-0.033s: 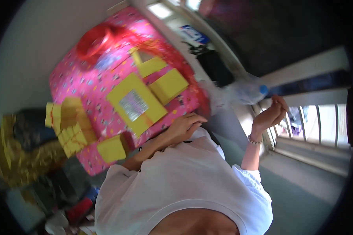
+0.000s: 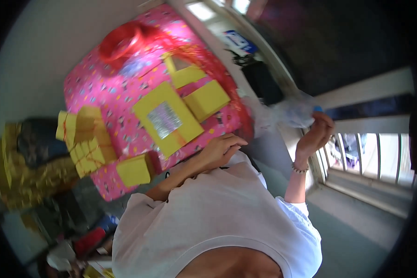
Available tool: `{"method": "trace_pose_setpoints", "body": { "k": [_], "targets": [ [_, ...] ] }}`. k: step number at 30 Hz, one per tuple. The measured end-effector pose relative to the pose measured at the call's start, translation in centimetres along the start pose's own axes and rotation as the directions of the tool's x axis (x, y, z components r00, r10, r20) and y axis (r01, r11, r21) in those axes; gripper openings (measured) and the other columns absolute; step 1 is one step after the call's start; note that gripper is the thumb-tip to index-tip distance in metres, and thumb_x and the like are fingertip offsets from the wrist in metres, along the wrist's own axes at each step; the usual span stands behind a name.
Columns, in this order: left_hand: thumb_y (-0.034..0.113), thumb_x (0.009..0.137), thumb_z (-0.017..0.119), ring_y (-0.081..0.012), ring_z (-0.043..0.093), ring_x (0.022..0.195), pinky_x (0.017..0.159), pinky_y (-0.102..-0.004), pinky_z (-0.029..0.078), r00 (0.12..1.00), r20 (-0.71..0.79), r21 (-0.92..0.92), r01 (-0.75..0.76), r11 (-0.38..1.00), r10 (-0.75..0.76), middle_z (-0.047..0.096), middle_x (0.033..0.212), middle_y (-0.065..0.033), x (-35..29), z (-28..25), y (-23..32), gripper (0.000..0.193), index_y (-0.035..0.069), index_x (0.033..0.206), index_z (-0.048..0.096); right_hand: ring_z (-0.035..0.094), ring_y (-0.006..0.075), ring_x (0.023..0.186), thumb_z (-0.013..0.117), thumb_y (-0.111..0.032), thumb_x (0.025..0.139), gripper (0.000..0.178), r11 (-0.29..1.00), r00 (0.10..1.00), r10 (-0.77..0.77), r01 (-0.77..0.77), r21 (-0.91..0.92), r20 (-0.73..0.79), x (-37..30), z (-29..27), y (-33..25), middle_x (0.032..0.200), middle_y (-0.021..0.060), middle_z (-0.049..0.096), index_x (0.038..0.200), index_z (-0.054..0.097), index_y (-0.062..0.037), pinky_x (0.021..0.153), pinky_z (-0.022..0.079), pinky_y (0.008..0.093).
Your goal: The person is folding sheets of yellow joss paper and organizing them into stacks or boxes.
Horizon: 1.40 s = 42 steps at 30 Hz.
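Observation:
My left hand [image 2: 224,147] rests near the table's front edge, in front of my shirt, its fingers loosely stretched with nothing in them. Off to the right, my right hand [image 2: 314,134] is raised, a beaded bracelet on its wrist. Its bent fingers overlap the lower side of a blue-capped clear plastic bottle [image 2: 297,115] on the window sill; whether they grip the cap is hidden. Nearest my left hand lie a flat yellow paper stack [image 2: 190,135] with a silvery label and a yellow block of paper [image 2: 207,101].
A pink patterned cloth [image 2: 125,99] covers the table. On it are a red basin [image 2: 120,44], red netting [image 2: 213,62], a small yellow stack [image 2: 133,170] and tied yellow bundles [image 2: 88,155]. A black case [image 2: 262,82] sits on the sill, beside a barred window [image 2: 370,155].
My right hand has come in closer to the blue cap, its fingers now overlapping it. The whole view has shifted slightly. My left hand stays in its place.

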<state>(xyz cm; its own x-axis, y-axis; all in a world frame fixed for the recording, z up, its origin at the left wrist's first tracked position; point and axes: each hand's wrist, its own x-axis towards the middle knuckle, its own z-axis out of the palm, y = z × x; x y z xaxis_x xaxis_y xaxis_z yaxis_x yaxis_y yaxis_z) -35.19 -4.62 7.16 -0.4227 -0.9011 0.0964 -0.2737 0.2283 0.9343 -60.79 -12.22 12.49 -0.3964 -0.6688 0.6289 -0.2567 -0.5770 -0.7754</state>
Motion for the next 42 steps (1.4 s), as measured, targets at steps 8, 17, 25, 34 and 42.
{"method": "trace_pose_setpoints", "body": {
  "k": [8, 17, 25, 34, 42],
  "targets": [
    [0.008, 0.085, 0.060, -0.0293, 0.061, 0.086, 0.074, -0.0379, 0.049, 0.852, -0.470, 0.042, 0.283, 0.958, -0.231, 0.063, 0.093, -0.0117, -8.9, -3.9, -1.0, 0.021, 0.007, 0.105, 0.062, 0.059, 0.0226, 0.083, 0.060, -0.008, 0.086, 0.013, 0.997, 0.357, 0.070, -0.044, -0.058, 0.932, -9.7, 14.6, -0.3, 0.090, 0.0081, 0.059, 0.099, 0.060, -0.0052, 0.073, 0.047, 0.0308],
    [0.012, 0.069, 0.074, -0.0289, 0.052, 0.094, 0.082, -0.0390, 0.045, 0.758, -0.639, 0.427, 0.491, 0.759, -0.131, 0.057, 0.099, -0.0087, -13.8, -4.6, -4.6, 0.037, 0.008, 0.103, 0.061, 0.054, 0.0258, 0.095, 0.076, -0.017, 0.066, 0.036, 0.915, -0.100, -0.143, 0.366, 0.170, 0.985, -13.3, 18.0, -0.2, 0.096, 0.0068, 0.054, 0.096, 0.058, -0.0081, 0.078, 0.046, 0.0390],
    [0.015, 0.070, 0.075, -0.0287, 0.053, 0.093, 0.079, -0.0393, 0.046, 0.778, -0.619, 0.471, 0.481, 0.739, -0.111, 0.057, 0.097, -0.0084, -13.0, -4.4, -6.8, 0.033, 0.009, 0.099, 0.061, 0.054, 0.0263, 0.090, 0.080, -0.020, 0.062, 0.041, 0.897, -0.250, -0.173, 0.360, 0.258, 0.953, -13.4, 19.3, 1.4, 0.092, 0.0070, 0.052, 0.093, 0.057, -0.0074, 0.077, 0.046, 0.0381],
    [0.015, 0.071, 0.074, -0.0275, 0.057, 0.081, 0.067, -0.0390, 0.049, 0.764, -0.620, 0.340, 0.468, 0.816, -0.179, 0.059, 0.083, -0.0074, -13.1, -6.1, -6.2, 0.020, 0.008, 0.087, 0.064, 0.060, 0.0264, 0.075, 0.074, -0.026, 0.071, 0.021, 0.930, -0.318, -0.245, 0.191, 0.315, 0.916, -11.8, 20.8, 2.7, 0.077, 0.0071, 0.058, 0.074, 0.065, -0.0072, 0.064, 0.047, 0.0398],
    [0.012, 0.074, 0.074, -0.0162, 0.054, 0.061, 0.053, -0.0291, 0.043, 0.685, -0.688, 0.118, 0.430, 0.895, -0.239, 0.057, 0.073, -0.0045, -12.9, -5.9, -7.1, 0.010, 0.004, 0.075, 0.067, 0.059, 0.0257, 0.070, 0.073, -0.027, 0.074, 0.021, 0.960, -0.358, -0.208, 0.102, 0.259, 0.910, -11.8, 21.7, 3.5, 0.075, 0.0064, 0.057, 0.072, 0.066, -0.0075, 0.061, 0.045, 0.0382]
  ]
}}
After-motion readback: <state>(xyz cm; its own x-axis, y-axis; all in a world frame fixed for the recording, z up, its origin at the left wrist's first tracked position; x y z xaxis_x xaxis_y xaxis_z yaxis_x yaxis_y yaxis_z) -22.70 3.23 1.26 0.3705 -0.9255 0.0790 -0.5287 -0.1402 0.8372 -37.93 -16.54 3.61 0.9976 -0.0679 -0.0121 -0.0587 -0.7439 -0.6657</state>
